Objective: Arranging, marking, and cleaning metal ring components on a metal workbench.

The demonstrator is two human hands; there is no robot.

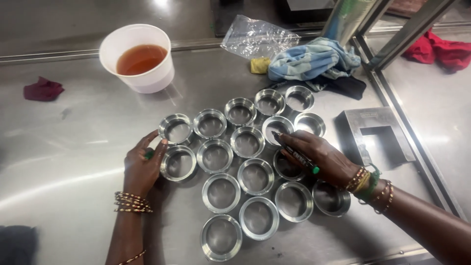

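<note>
Your right hand [326, 157] clamps a green-capped marker [296, 154] over the metal rings [235, 167]; your left hand [142, 167], fingers loosely spread, steadies one. They look rigid, slick, light: pinch the rims.

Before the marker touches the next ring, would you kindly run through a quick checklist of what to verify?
1. Marker held in right hand: ok.
2. Tip over a metal ring: ok, though contact cannot be told.
3. Left hand steadying the ring at the cluster's left edge: ok, fingers touch its rim.
4. Green cap in the left hand: cannot tell, mostly hidden.
5. Cup of brown liquid apart from the rings: ok.
6. Rings lying flat on the steel table: ok.
</note>
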